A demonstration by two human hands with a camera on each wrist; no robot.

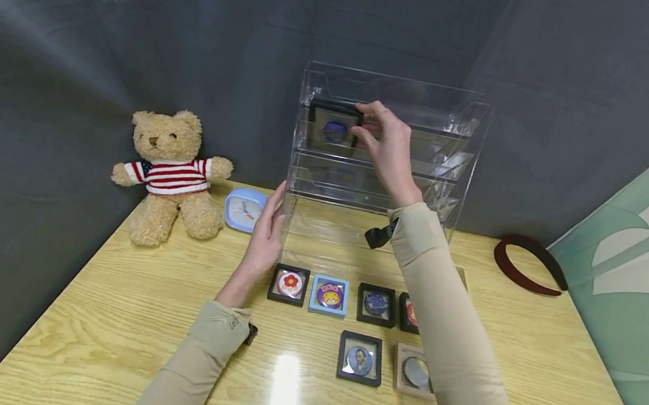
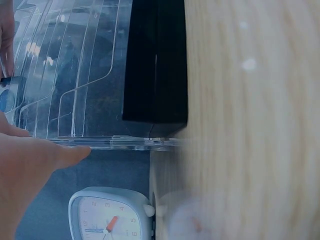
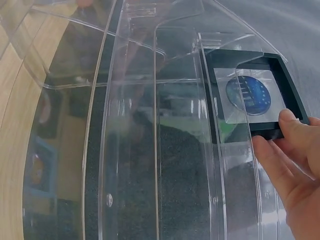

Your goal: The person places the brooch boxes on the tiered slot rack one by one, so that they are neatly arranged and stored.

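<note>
A black display frame (image 1: 334, 130) with a dark blue round badge stands at the upper left of a clear tiered rack (image 1: 353, 198). My right hand (image 1: 387, 145) pinches this frame by its right edge; the right wrist view shows the thumb and fingers on a corner of the frame (image 3: 295, 100). My left hand (image 1: 264, 236) rests against the rack's left side, its fingers fairly straight. In the left wrist view the left hand (image 2: 35, 165) touches the clear side wall, near a black frame (image 2: 155, 65) on the table.
Several framed badges stand or lie before the rack, among them a light blue frame (image 1: 329, 296), a black one (image 1: 360, 358) and a pinkish one (image 1: 415, 371). A teddy bear (image 1: 169, 174) and a blue clock (image 1: 244, 209) sit left, a dark red headband (image 1: 528, 266) right.
</note>
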